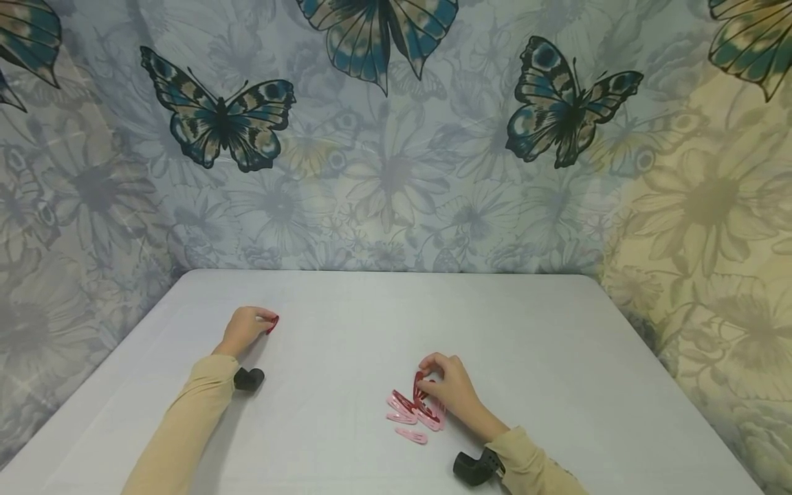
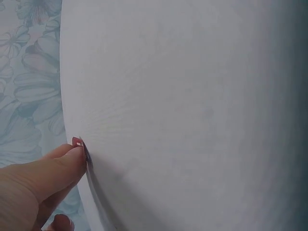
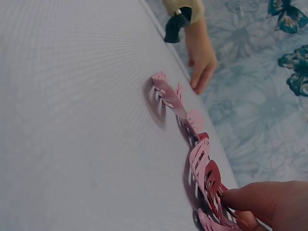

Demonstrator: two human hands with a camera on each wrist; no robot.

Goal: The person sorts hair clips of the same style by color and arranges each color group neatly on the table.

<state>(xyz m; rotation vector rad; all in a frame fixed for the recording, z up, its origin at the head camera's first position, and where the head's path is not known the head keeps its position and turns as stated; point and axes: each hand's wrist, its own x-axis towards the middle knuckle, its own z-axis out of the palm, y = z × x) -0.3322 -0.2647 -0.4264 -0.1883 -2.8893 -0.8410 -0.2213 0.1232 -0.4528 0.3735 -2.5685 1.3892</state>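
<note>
My left hand [image 1: 243,330] is over the far left of the table, pinching a red hair clip [image 1: 272,325] between thumb and fingertips. In the left wrist view only a small end of that clip [image 2: 77,141] shows past the thumb. Right of the table's middle, my right hand [image 1: 456,392] reaches over a loose pile of pink and red snap hair clips and pinches a red clip [image 1: 417,386] that stands up from it. A pink clip [image 1: 411,436] lies at the pile's near side. Part of the pile is hidden behind my right fingers.
The clips lie on a white table [image 1: 334,344]. Each wrist wears a black camera, one at the left cuff [image 1: 249,379] and one at the right cuff [image 1: 475,469]. A butterfly-patterned cloth [image 1: 396,206] hangs behind the table's far edge and along its sides.
</note>
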